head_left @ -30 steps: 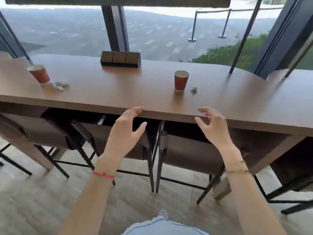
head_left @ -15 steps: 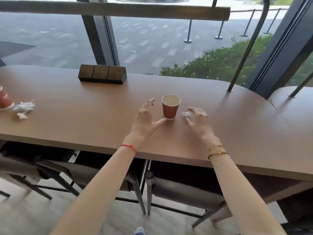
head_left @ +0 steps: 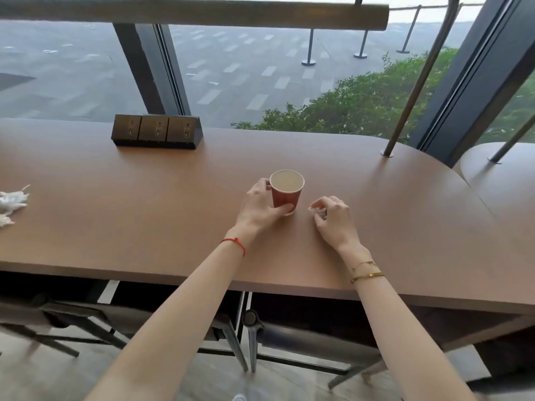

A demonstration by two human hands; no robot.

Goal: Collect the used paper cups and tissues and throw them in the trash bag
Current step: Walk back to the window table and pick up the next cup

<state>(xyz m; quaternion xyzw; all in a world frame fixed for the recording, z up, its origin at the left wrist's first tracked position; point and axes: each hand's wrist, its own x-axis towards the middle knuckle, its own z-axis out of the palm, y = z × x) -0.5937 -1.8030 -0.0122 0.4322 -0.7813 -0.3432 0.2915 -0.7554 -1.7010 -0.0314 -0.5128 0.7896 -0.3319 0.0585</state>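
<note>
A red paper cup [head_left: 286,194] stands upright on the brown counter [head_left: 144,204], and my left hand [head_left: 260,205] grips it with fingers and thumb curled round its side. Just right of the cup, my right hand [head_left: 333,218] pinches a small crumpled white tissue [head_left: 318,212] against the counter; the fingers hide most of it. Another crumpled tissue [head_left: 11,201] lies at the far left edge of the view. No trash bag is in view.
A dark block of three power sockets [head_left: 156,134] sits at the back of the counter by the window. A slanted metal post [head_left: 405,117] rises from the counter at the right. Bar stools [head_left: 254,325] stand under the counter's front edge.
Both hands went from the counter's front edge to the cup and tissue. My left hand has closed round the cup, my right fingers round the tissue. The left cup left the view.
</note>
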